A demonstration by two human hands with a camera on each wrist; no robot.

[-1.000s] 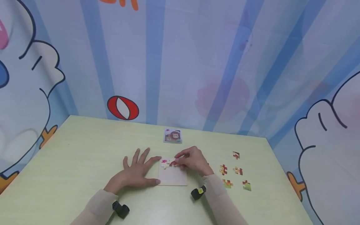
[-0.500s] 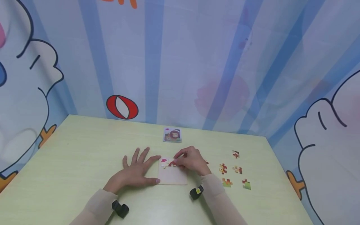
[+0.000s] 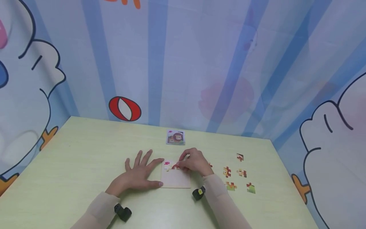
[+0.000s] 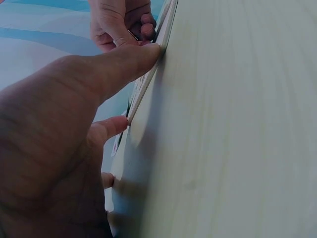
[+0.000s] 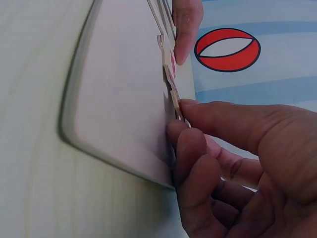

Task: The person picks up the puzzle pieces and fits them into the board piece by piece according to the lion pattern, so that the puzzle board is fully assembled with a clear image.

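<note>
A square puzzle board [image 3: 175,179] lies on the table, its far left corner covered by a puzzle piece [image 3: 167,164] with a pink print. Beside that one, a red-brown puzzle piece [image 3: 175,166] is pinched between thumb and fingers of my right hand [image 3: 195,162], low over the board's far edge. In the right wrist view this puzzle piece [image 5: 175,101] meets the thumb tip, edge-on. My left hand [image 3: 137,176] lies spread at the board's left side, thumb and index fingertips touching its edge. The left wrist view shows the thumb [image 4: 129,62] on the board's rim.
Several loose puzzle pieces lie to the right, among them a lion-face piece [image 3: 227,172] and a green-edged piece [image 3: 250,188]. A lion picture card [image 3: 175,137] lies behind the board. A printed curtain [image 3: 183,63] hangs behind the table [image 3: 94,143].
The right wrist has shifted slightly left while its fingers keep hold of the red-brown puzzle piece. The left hand stays at the board's edge.
</note>
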